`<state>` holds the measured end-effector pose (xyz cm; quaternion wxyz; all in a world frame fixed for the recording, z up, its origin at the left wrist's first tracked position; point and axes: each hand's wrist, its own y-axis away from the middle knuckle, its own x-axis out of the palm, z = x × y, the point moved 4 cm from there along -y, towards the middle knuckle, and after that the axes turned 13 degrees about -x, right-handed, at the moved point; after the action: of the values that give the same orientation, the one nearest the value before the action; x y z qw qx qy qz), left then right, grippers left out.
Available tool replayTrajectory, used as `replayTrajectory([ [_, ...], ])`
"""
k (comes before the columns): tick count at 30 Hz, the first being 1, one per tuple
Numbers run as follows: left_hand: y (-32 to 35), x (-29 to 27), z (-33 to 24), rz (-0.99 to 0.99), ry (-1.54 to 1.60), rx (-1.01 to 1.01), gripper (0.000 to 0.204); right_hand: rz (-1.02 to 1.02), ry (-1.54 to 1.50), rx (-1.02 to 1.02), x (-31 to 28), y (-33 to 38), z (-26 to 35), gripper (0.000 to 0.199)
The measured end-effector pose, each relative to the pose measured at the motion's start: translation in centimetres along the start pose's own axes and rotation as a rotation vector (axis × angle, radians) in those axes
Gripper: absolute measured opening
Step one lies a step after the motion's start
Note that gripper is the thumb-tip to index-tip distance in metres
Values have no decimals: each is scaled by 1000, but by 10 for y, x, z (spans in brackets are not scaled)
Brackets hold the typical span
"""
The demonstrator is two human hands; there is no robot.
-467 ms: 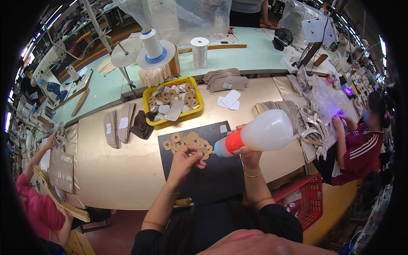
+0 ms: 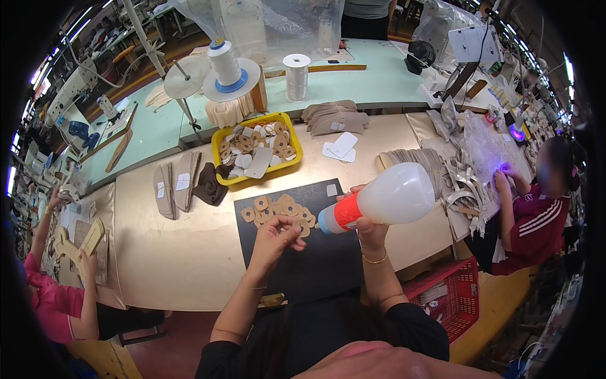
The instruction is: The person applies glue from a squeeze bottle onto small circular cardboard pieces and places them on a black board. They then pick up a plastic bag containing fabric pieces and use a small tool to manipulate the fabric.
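My right hand (image 2: 371, 232) is wrapped round a translucent squeeze bottle (image 2: 407, 194) with a red band and a blue cap. The bottle lies tipped on its side, its nozzle end pointing left and slightly down. Close to that nozzle, my left hand (image 2: 278, 240) pinches a small tan patch (image 2: 304, 228) with a hole in it. Several similar tan patches (image 2: 268, 207) are spread in an overlapping pile on the black mat (image 2: 315, 271), just beyond my left fingers.
Behind the mat stands a yellow basket (image 2: 299, 151) of patches and tags. Fabric stacks (image 2: 165, 189), a dark cloth (image 2: 210, 185) and white cards (image 2: 341, 148) lie around it. Thread spools (image 2: 297, 79) stand farther back. Co-workers sit at left (image 2: 57, 297) and right (image 2: 540, 221). A red crate (image 2: 464, 294) is lower right.
My hands, the bottle and the patch look unmoved. At the left, the co-worker in pink has swung the long pale pieces up onto the table and reached farther forward.
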<state>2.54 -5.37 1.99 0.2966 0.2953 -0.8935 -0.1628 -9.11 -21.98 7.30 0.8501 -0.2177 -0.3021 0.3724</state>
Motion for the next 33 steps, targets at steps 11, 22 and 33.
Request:
replayTrajectory([
  [11, 0, 0, 1, 10, 8, -2, 20, -4, 7, -7, -1, 1, 0, 73],
  [22, -1, 1, 2, 17, 10, -13, 19, -5, 14, -9, -1, 1, 1, 74],
  [33, 4, 0, -1, -3, -8, 6, 18, 378, 334, -168, -24, -107, 29, 75],
])
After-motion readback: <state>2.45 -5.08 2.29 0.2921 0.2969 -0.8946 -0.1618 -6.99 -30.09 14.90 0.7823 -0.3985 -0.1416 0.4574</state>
